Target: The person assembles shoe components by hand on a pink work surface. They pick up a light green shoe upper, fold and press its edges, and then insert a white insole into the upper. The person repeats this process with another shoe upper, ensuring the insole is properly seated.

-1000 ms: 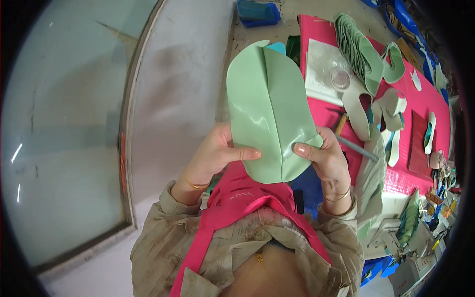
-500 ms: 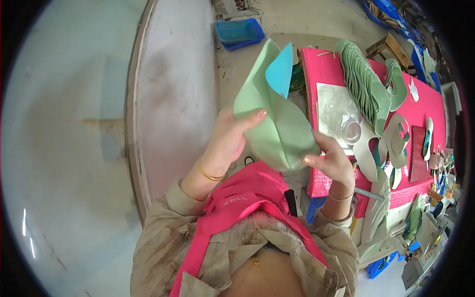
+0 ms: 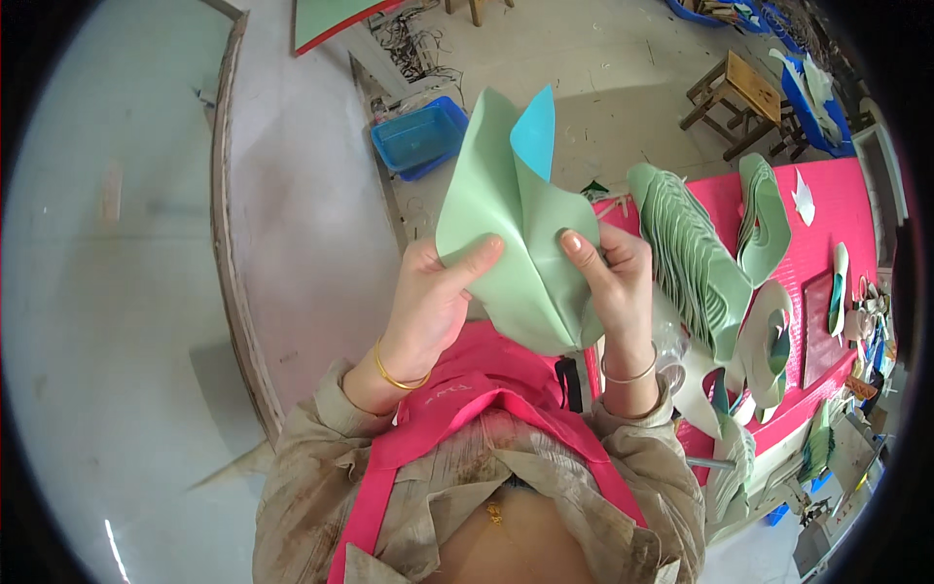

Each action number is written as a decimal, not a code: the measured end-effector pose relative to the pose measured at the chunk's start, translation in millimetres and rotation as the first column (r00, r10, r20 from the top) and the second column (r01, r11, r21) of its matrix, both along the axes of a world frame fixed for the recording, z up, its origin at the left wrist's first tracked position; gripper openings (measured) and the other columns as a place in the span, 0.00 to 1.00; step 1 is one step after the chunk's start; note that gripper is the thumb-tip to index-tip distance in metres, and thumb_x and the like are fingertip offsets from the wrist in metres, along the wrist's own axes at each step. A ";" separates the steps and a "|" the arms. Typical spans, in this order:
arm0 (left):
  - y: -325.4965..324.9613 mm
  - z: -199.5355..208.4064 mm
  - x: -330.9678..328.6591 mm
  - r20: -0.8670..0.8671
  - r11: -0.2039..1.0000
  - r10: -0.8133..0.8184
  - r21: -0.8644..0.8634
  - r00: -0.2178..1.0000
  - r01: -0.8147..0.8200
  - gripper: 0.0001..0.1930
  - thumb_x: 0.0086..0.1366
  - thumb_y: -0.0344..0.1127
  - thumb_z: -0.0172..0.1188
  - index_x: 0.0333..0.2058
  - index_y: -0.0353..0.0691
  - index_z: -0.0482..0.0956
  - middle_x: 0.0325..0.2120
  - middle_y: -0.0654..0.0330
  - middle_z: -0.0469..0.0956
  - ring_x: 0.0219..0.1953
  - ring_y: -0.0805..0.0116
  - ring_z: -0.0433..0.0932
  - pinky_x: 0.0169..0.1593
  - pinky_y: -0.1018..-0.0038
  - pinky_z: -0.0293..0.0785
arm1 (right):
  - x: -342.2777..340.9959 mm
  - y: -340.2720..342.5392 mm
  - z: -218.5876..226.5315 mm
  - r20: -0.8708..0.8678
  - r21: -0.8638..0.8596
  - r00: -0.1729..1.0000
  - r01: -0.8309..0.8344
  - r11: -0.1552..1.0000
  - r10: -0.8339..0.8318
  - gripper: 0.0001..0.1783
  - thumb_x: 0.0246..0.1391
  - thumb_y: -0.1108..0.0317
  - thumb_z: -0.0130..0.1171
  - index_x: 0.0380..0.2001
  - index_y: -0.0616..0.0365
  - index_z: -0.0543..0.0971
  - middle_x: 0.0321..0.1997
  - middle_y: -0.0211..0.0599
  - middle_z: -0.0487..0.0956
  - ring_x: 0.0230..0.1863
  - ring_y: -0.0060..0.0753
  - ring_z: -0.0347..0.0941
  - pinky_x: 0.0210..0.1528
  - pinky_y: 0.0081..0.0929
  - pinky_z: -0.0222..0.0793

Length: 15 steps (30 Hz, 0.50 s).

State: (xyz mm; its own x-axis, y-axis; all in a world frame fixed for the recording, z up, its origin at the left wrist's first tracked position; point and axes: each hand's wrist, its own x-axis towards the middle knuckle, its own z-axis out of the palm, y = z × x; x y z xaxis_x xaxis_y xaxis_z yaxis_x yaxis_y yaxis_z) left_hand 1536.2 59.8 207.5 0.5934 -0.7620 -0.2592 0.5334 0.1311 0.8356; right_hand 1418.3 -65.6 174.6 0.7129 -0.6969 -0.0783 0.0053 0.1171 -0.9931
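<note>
Left hand (image 3: 428,297), as I see it from my distant seat, grips the lower left side of a pale green sheet piece (image 3: 520,268), thumb laid flat on the near face and the other fingers hidden behind it. On the opposite edge the right hand (image 3: 618,277) pinches too, thumb pressed on the face and fingers curled at the back, so both hands are closed on the same piece. It is held up in front of the pink apron (image 3: 472,365), just left of the table, with a line running down its middle and the two upper parts standing apart; a bright blue underside (image 3: 535,134) shows at one tip (I can't tell whether that is a lining or a separate layer).

To the right I have the pink-covered table (image 3: 827,200), bearing a long row of overlapping green pieces (image 3: 686,258), a smaller green bundle (image 3: 762,219) beside it and a dark red sheet (image 3: 820,326) farther right. Beyond the held piece, a blue bin (image 3: 433,136) sits on the floor, and a wooden stool (image 3: 747,90) stands past the table's far edge.
</note>
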 end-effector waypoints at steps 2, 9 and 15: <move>-27.6 2.9 27.6 -0.044 0.999 -0.052 -0.002 0.998 0.052 0.11 0.59 0.27 0.56 0.40 0.30 0.75 0.37 0.57 0.77 0.39 0.71 0.76 0.43 0.75 0.72 | 25.2 -27.9 14.9 0.019 0.044 1.000 0.006 0.999 -0.006 0.12 0.50 0.65 0.61 0.28 0.67 0.78 0.20 0.27 0.76 0.22 0.11 0.66 0.23 0.14 0.62; -130.1 -37.7 110.3 -0.262 0.932 -0.335 0.052 0.905 0.359 0.13 0.57 0.26 0.57 0.42 0.35 0.74 0.39 0.62 0.77 0.43 0.71 0.74 0.49 0.73 0.68 | 116.2 -136.3 -9.5 0.125 0.180 0.974 0.164 0.970 -0.188 0.13 0.53 0.65 0.57 0.32 0.67 0.77 0.25 0.26 0.77 0.24 0.11 0.67 0.25 0.11 0.62; -227.1 -74.4 234.6 -0.205 0.810 -0.558 0.075 0.804 0.582 0.16 0.55 0.26 0.59 0.44 0.35 0.73 0.41 0.62 0.76 0.44 0.73 0.73 0.50 0.75 0.67 | 177.9 -228.9 -62.2 0.079 0.554 0.997 -0.047 0.831 0.004 0.20 0.54 0.58 0.55 0.41 0.66 0.75 0.34 0.30 0.77 0.32 0.16 0.72 0.35 0.15 0.67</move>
State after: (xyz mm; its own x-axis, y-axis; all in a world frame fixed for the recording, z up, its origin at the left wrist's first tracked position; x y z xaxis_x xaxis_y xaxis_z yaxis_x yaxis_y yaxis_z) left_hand 1770.8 -167.3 133.1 0.0017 -0.9021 -0.4316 0.6089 -0.3415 0.7160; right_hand 1596.2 -294.5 112.3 0.7486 -0.5329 -0.3946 0.0631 0.6497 -0.7576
